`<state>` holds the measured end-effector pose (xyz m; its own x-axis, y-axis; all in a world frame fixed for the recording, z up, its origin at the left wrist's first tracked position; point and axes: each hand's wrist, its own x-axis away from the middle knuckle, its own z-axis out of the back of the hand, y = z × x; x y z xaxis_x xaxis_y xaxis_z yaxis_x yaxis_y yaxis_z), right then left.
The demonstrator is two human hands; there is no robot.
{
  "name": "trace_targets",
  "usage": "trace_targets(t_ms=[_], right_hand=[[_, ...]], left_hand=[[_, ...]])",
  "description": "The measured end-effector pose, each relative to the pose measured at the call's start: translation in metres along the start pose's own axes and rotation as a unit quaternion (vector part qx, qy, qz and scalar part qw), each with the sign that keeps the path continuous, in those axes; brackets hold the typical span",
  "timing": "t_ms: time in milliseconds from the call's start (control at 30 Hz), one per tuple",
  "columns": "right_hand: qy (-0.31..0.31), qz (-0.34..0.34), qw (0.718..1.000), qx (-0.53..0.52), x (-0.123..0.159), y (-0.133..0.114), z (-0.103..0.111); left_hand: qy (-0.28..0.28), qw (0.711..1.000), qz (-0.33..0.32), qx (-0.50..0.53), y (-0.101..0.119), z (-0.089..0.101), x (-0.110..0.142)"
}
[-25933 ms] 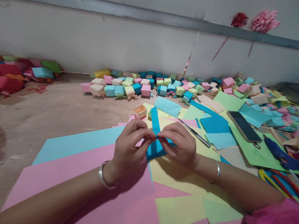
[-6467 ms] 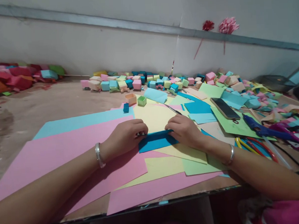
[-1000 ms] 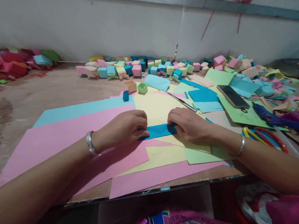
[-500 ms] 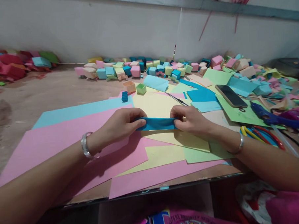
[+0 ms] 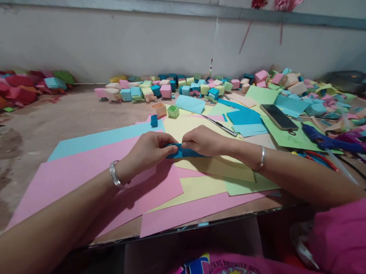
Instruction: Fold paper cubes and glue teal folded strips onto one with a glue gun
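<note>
A folded strip of dark blue paper [image 5: 183, 153] lies just above the pink and yellow sheets at the table's middle. My left hand [image 5: 149, 150] pinches its left end with curled fingers. My right hand [image 5: 204, 141] has its fingers closed on the strip close beside the left hand, covering most of its length. A silver bangle is on each wrist. Large pink [image 5: 81, 173], light blue [image 5: 92, 139] and yellow [image 5: 214, 168] sheets lie under the hands.
A row of small folded paper boxes [image 5: 168, 89] lines the far side by the wall. A small blue pleated piece [image 5: 153, 120], an orange box [image 5: 160, 109] and a green box [image 5: 173, 110] stand behind the hands. A phone [image 5: 278, 116], a blade [image 5: 220, 126] and a glue gun [image 5: 328, 140] lie right.
My right hand has slid left along the blue strip until it nearly meets my left hand. The strip now shows much shorter between them.
</note>
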<state>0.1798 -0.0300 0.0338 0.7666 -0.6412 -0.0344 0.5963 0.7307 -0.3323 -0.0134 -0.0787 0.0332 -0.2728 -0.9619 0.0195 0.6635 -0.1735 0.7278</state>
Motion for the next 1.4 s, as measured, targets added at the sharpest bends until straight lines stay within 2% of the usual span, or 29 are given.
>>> trace_targets(t_ms=[100,200,333,500,667,867,1033,1133,1233,1333,1400], right_hand=[[0.042,-0.021,0.999,0.011,0.001,0.006,-0.002],[0.067,0.005,0.998,-0.020,0.004,0.014,-0.008],[0.064,0.039,0.997,-0.035,0.004,0.016,-0.020],[0.079,0.070,0.994,-0.028,0.000,0.014,-0.026],[0.103,0.084,0.991,-0.028,-0.007,0.026,-0.024],[0.192,0.059,0.978,-0.047,-0.009,0.055,-0.028],[0.257,-0.008,0.956,-0.142,-0.005,0.058,-0.028],[0.241,-0.016,0.947,-0.211,-0.003,0.049,-0.026],[0.214,-0.005,0.949,-0.233,-0.002,0.041,-0.028],[0.242,-0.012,0.937,-0.251,-0.004,0.041,-0.031],[0.266,-0.016,0.924,-0.272,-0.006,0.044,-0.033]], left_hand=[[-0.010,0.999,0.032,0.027,-0.002,0.004,-0.002],[-0.029,0.998,0.042,0.032,-0.003,0.007,-0.004],[-0.050,0.999,0.001,0.002,-0.002,0.005,-0.005],[-0.004,0.996,-0.033,-0.084,0.001,-0.002,-0.004],[0.041,0.996,-0.023,-0.081,-0.002,0.003,-0.007],[0.090,0.994,0.022,-0.062,-0.017,0.016,-0.015],[0.102,0.994,0.032,-0.039,-0.018,0.023,-0.014],[0.099,0.995,0.021,-0.021,-0.014,0.022,-0.011],[0.073,0.997,0.018,0.004,-0.012,0.019,-0.009],[0.063,0.998,0.012,0.028,-0.014,0.020,-0.011],[0.083,0.996,0.009,0.035,-0.018,0.025,-0.015]])
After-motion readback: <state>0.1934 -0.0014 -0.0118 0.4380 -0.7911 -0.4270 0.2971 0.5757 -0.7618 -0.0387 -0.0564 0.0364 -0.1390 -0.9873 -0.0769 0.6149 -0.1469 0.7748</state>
